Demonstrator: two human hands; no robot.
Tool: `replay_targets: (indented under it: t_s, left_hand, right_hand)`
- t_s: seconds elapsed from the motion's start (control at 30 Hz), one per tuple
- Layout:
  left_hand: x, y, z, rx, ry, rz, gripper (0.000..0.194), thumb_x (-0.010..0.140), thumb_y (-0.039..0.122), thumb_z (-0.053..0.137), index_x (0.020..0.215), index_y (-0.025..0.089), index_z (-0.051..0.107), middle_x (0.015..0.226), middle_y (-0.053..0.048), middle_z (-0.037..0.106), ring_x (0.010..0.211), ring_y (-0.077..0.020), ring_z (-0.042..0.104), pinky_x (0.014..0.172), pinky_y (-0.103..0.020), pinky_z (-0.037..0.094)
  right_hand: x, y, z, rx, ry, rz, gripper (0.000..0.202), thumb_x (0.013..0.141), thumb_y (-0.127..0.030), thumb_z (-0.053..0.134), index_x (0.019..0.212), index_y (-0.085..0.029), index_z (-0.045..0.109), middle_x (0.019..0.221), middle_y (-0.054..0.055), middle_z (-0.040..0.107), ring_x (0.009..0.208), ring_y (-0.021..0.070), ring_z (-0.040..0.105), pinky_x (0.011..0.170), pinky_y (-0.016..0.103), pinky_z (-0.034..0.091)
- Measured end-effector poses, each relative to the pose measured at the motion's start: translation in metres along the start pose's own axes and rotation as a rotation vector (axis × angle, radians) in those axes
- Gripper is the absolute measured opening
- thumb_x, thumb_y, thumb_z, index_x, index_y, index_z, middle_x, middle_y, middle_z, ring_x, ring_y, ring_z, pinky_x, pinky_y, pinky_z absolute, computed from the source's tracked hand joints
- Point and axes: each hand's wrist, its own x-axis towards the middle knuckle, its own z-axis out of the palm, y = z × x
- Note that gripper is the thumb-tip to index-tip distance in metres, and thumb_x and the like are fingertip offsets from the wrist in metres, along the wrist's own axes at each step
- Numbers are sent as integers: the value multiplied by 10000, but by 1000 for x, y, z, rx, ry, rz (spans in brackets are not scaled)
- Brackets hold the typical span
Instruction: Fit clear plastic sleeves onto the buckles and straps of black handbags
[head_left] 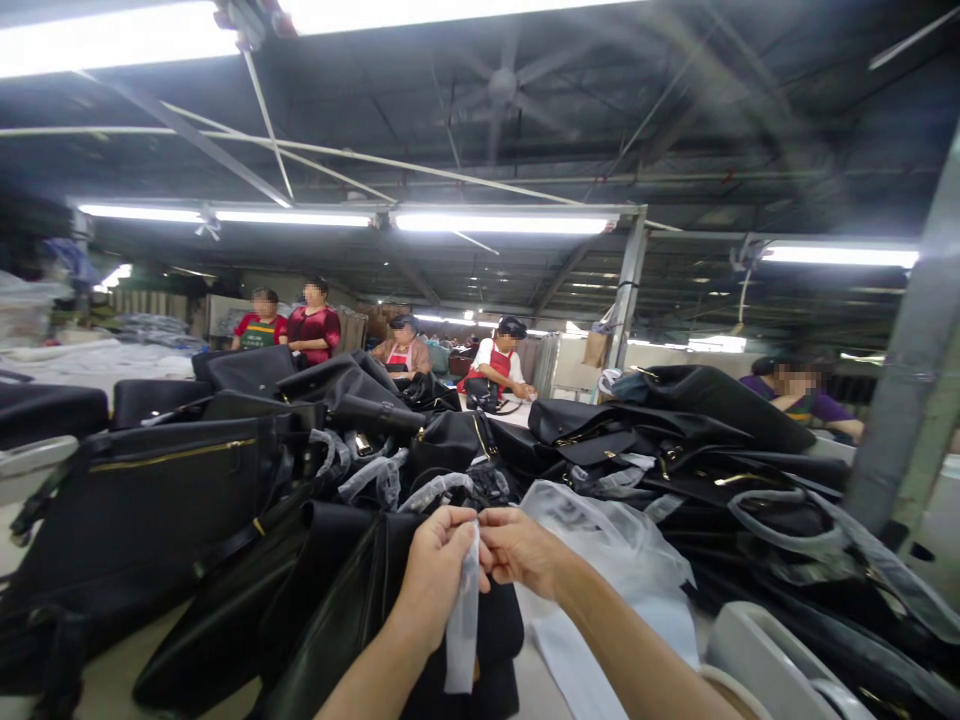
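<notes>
My left hand [441,565] and my right hand [521,548] meet at the lower middle of the head view, with their fingertips pinched close together. A translucent whitish plastic strip [462,640] hangs down from my left fingers. My right fingertips close at the strip's upper end; what exactly they grip there is hidden. Below and behind the hands lies a black bag [499,640]. Just beyond them, a bag handle wrapped in clear plastic [439,490] arches up. To the right of my right hand is a crumpled translucent plastic sheet [600,540].
Black bags with gold zips [172,500] are heaped on the left, and more black bags [675,420] on the right. A pale plastic machine or holder [780,660] stands at lower right. A metal post [911,330] rises at the right. Several people work beyond the heap.
</notes>
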Motion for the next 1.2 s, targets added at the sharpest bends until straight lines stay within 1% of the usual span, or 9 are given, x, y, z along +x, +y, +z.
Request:
replay_targets:
  t_s: [0.17,0.27,0.4,0.53,0.67,0.77,0.97,1.1,1.2]
  left_hand:
    - [-3,5,0,14,2,17,682,695,462,671,1233,152,389,549,38,615,342,-131,534,361,-200,372]
    - [-3,5,1,44,59,-3,765,692,489,687,1285,166,328,550,49,606,347,-148,548,353,-217,404]
    - [-2,-1,0,79,109,14,600,724,495,664,1150,178,383,573,35,609,390,-157,578,357,-227,442]
    - [-3,-6,-2,47,81,68,501,706,481,686,1019,201,412,591,38,609,419,-138,580,383,-219,460]
    - [-3,-7,-3,23,91,80,436,697,464,694,921,205,424,596,36,614,397,-117,553,387,-216,457]
    - [-4,-9,-2,43,125,126,375,729,444,668,900,209,432,587,40,609,407,-125,564,398,-224,472]
    - [-10,-11,1,153,143,227,267,789,432,610,889,198,529,564,29,586,468,-136,574,400,-197,453]
    - [-9,-9,2,159,164,187,293,758,449,620,863,182,561,552,15,586,460,-138,561,386,-197,437]
    - [-8,-7,2,160,172,173,302,755,447,605,867,169,564,555,6,587,459,-142,559,383,-204,438]
  right_hand:
    - [9,9,10,45,-63,-60,365,606,-364,801,759,-186,522,402,-104,470,344,91,481,393,190,331]
    - [7,9,11,98,-110,-117,349,612,-332,795,778,-186,525,419,-96,486,363,104,493,435,226,385]
    - [0,1,7,165,-217,-125,266,597,-252,727,785,-162,561,483,-55,539,411,121,515,485,270,417]
    - [-4,-5,5,226,-301,-70,267,651,-381,690,740,-164,563,554,-26,555,483,150,548,534,310,447]
    - [-1,1,8,294,-241,-68,336,674,-442,736,798,-181,565,534,-74,497,458,106,477,501,261,412]
    - [2,6,10,322,-178,-66,359,653,-424,766,833,-186,567,574,-67,538,493,105,502,497,240,405]
    - [0,3,11,287,-144,-106,289,693,-358,767,732,-171,551,571,-34,576,460,111,512,478,245,382]
    - [-6,-2,8,265,-195,-102,400,789,-522,665,773,-126,604,637,25,619,519,128,560,560,264,436]
    - [-15,-5,8,263,-158,-117,499,829,-616,593,835,-118,624,739,69,659,643,149,614,634,269,483]
